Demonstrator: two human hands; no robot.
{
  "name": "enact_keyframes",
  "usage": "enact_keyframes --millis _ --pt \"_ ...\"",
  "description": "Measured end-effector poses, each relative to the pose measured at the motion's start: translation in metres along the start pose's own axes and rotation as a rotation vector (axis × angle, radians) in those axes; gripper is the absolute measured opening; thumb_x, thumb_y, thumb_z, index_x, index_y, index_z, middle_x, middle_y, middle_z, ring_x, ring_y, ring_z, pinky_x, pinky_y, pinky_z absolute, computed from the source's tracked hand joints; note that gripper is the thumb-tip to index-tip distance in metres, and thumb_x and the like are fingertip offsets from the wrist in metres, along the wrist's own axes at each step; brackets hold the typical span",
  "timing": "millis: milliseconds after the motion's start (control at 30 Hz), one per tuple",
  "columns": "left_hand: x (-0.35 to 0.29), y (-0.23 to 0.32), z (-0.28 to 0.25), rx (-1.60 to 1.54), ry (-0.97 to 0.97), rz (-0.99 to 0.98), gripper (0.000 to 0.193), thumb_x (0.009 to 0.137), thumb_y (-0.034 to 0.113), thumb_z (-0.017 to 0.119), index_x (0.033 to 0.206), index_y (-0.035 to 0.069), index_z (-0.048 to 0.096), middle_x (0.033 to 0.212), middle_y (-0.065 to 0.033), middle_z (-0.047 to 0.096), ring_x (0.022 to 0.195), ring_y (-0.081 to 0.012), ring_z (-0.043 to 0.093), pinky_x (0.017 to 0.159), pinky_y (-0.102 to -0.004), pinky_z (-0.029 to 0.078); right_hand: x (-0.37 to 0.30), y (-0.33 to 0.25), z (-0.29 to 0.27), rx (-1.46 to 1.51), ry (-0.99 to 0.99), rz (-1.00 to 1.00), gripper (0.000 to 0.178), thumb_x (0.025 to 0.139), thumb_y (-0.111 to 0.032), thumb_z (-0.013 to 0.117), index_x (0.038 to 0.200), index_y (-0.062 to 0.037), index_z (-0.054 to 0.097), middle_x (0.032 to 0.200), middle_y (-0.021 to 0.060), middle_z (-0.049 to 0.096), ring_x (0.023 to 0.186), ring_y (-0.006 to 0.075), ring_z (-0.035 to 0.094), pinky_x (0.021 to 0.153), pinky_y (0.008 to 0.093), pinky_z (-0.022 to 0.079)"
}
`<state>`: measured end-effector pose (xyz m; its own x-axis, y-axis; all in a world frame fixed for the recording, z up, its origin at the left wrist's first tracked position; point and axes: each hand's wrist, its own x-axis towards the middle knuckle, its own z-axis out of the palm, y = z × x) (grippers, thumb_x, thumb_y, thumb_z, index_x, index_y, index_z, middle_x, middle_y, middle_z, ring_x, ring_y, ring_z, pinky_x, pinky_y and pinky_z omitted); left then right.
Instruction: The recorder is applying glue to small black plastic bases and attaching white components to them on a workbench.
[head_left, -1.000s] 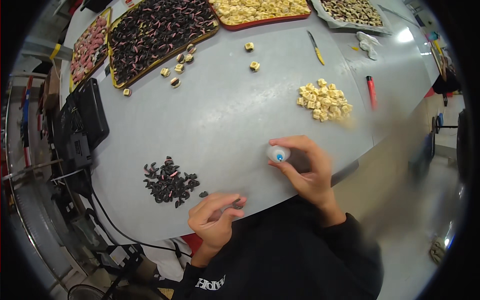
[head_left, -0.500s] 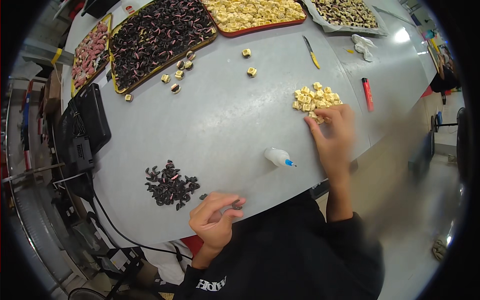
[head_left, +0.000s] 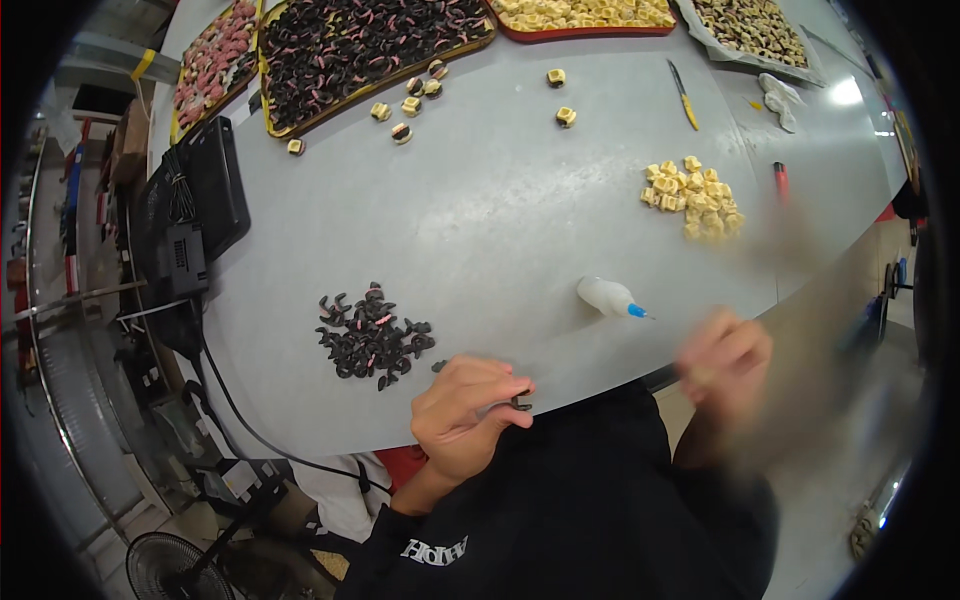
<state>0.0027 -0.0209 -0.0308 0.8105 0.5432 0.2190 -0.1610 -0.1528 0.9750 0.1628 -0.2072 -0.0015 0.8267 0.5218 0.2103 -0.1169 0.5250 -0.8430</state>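
Left hand [head_left: 465,415] has a small dark curved piece [head_left: 521,401] pinched by the tabletop's [head_left: 480,250] near edge. Right hand [head_left: 725,365] is well apart from it, too blurry to tell if it's gripping anything. Past them there's a white bottle [head_left: 607,297] with a blue tip, a dark pile [head_left: 365,345] left, a yellow pile [head_left: 695,197] right, then a knife [head_left: 683,95].

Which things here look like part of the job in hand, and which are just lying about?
Likely in the job:
- dark piece, in the left hand
- dark pile
- yellow pile
- blue-tipped white bottle, near the blurred right hand

Seemingly lying about:
- yellow-handled knife
- red stick-like object
- crumpled white tissue
- flat black device
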Motion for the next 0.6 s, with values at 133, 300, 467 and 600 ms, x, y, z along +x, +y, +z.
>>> enact_keyframes --millis 133,300,467,600 --pt "0.002 -0.002 0.0 0.046 -0.023 0.073 0.031 0.056 0.01 0.079 0.084 0.003 0.068 0.078 -0.0046 0.066 0.073 -0.0223 0.056 0.065 -0.0285 0.046 -0.013 0.016 0.033 0.011 -0.229 0.407 0.017 0.077 0.001 0.063 0.093 0.0047 0.06 0.088 0.0156 0.057 0.074 0.0182 0.059 0.066 0.0271 0.05" --pt "0.003 0.0 -0.002 0.106 -0.035 0.145 0.032 0.054 0.012 0.079 0.084 0.005 0.069 0.078 -0.0029 0.066 0.078 -0.0214 0.054 0.066 -0.0273 0.045 -0.016 0.03 0.048 -0.076 -0.275 0.435 0.015 0.08 0.003 0.058 0.095 0.0074 0.061 0.093 0.0167 0.057 0.08 0.0199 0.06 0.073 0.0303 0.05" --pt "0.003 0.002 -0.002 0.145 -0.055 0.143 0.033 0.054 0.013 0.079 0.085 0.007 0.07 0.079 -0.0017 0.066 0.082 -0.0213 0.053 0.067 -0.0267 0.045 -0.013 0.027 0.052 -0.129 -0.258 0.562 0.019 0.082 0.004 0.055 0.1 0.0083 0.061 0.094 0.0156 0.056 0.084 0.0192 0.059 0.075 0.0295 0.049" --pt "0.003 0.001 -0.002 0.171 -0.041 0.148 0.033 0.053 0.013 0.079 0.085 0.008 0.07 0.078 -0.001 0.064 0.082 -0.0214 0.052 0.066 -0.0269 0.045 -0.009 0.026 0.051 -0.174 -0.323 0.584 0.019 0.084 0.004 0.052 0.101 0.008 0.059 0.093 0.0147 0.055 0.085 0.0186 0.058 0.076 0.0292 0.048"
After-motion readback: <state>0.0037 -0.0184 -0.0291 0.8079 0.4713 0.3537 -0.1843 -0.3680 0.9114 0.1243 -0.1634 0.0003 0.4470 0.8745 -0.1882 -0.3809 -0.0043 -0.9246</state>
